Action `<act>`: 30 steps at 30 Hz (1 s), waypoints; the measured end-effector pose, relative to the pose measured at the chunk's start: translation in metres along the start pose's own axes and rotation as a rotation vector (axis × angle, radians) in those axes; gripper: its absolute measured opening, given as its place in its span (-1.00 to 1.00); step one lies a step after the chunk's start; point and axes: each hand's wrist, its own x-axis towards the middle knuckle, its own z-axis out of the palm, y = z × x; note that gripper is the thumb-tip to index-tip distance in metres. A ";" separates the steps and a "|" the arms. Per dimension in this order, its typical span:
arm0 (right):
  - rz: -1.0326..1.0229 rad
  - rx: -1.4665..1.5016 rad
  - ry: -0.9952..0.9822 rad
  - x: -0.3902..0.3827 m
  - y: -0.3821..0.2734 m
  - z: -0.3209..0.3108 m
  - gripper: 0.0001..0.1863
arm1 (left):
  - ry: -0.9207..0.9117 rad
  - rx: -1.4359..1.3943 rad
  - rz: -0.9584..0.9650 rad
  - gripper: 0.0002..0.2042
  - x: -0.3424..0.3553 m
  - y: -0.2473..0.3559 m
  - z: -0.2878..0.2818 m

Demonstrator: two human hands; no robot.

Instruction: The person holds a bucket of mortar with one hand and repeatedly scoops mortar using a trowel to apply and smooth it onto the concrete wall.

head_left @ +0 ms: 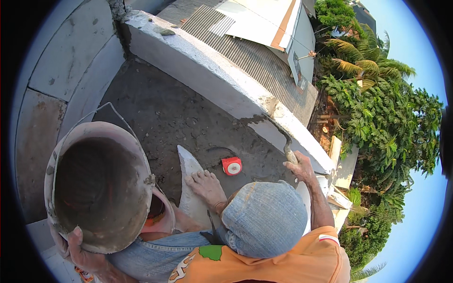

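Note:
My left hand point(85, 252) grips the rim of a tilted, mortar-smeared bucket point(96, 188) at the left, thumb over the edge. Dried grey cement coats its inside, and its wire handle point(113, 109) stands up at the far side. At the right, my right hand point(303, 169) is closed round the handle of a trowel point(289, 152). Its curved neck points away from me to the low white block wall point(212, 78); the blade hardly shows. Wet grey mortar point(257, 120) lies on the wall face near the tool.
A red tape measure point(231, 166) lies on the rough grey floor point(160, 108). My bare foot point(207, 188) rests by a pointed white block piece point(188, 162). A pinkish container point(165, 212) stands beside the bucket. Beyond the wall are a corrugated roof point(255, 61) and trees point(377, 118).

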 end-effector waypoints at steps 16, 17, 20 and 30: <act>0.099 0.078 -0.132 0.021 -0.001 -0.011 -0.76 | 0.025 0.148 0.007 -0.38 0.003 0.029 0.025; 0.120 0.130 -0.108 0.014 0.000 -0.015 -0.77 | -0.009 0.113 0.022 -0.38 0.004 0.028 0.025; 0.050 0.135 0.041 -0.017 0.046 -0.023 -0.80 | -0.032 0.019 0.015 -0.36 0.005 0.028 0.029; -0.080 0.107 -0.207 -0.017 -0.042 0.053 -0.77 | -0.046 -0.055 0.042 -0.35 0.008 0.028 0.029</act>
